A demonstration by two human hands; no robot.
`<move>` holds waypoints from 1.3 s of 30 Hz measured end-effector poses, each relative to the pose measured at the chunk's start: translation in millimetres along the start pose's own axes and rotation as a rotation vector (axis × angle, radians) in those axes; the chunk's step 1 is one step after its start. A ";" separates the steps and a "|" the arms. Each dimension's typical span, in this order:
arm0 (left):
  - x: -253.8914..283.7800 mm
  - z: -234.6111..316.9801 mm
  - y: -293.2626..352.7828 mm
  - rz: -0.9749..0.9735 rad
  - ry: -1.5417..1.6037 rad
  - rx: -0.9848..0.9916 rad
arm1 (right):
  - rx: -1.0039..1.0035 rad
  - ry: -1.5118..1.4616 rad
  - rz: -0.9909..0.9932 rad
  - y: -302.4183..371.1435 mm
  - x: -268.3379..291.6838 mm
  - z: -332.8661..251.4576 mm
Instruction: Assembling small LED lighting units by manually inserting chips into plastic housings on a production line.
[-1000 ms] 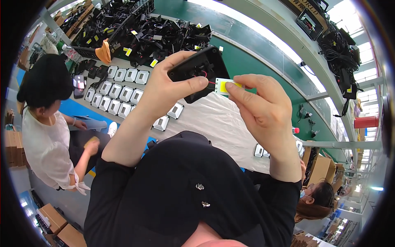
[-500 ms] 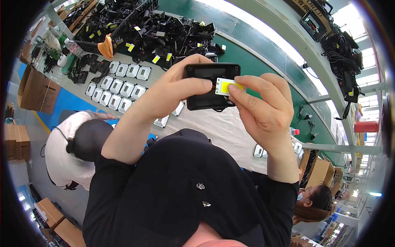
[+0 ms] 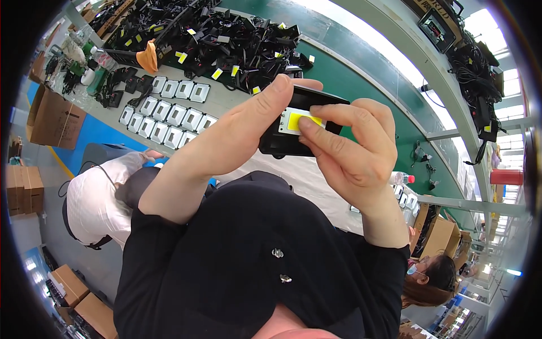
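My left hand (image 3: 248, 127) is wrapped round the left side of a black rectangular lamp housing (image 3: 288, 146), its thumb raised along the near rim and the other fingers mostly hidden behind. The housing is tilted, its open side facing me. Between the thumb and forefinger of my right hand (image 3: 353, 147) is a small white LED plate with a yellow panel (image 3: 292, 121). That plate lies over the housing's hollow, partly covered by my fingertips. Whether it touches the housing's floor, I cannot tell.
Rows of silver-white reflector frames (image 3: 176, 114) lie on the bench beyond my left arm. Behind them is a heap of black lamps and cables (image 3: 226, 48), with an orange cloth (image 3: 147, 56). A person in white (image 3: 99, 198) bends at the left. A clear bottle (image 3: 400, 178) stands at the right.
The housing has tilted and shifted slightly right. My left thumb has lifted from inside it to its rim. The LED plate has moved a little left, further over the hollow.
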State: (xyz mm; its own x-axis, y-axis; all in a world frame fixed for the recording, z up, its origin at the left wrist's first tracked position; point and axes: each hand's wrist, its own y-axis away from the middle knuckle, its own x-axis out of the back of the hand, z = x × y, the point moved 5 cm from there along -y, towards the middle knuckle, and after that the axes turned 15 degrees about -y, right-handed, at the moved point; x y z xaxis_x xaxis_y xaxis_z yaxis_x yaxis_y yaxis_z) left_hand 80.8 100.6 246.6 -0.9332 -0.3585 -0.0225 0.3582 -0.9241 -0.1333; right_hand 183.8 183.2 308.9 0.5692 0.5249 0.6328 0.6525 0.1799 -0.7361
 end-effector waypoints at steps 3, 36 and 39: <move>-1.9 4.5 2.5 0.004 -0.006 0.024 | -0.033 0.006 -0.015 0.5 0.2 -1.2; -19.5 17.5 27.3 0.058 0.069 -0.036 | -0.229 -0.191 -0.279 3.3 6.8 -1.3; -19.3 20.9 27.1 0.119 -0.046 -0.112 | -0.160 -0.014 -0.163 9.1 5.0 -6.2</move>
State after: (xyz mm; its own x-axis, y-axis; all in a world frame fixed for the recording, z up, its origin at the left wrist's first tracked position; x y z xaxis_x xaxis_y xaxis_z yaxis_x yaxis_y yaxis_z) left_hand 109.1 79.7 264.1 -0.8814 -0.4723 0.0008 0.4581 -0.8553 -0.2420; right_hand 195.7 182.3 306.8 0.4436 0.5119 0.7356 0.8068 0.1293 -0.5765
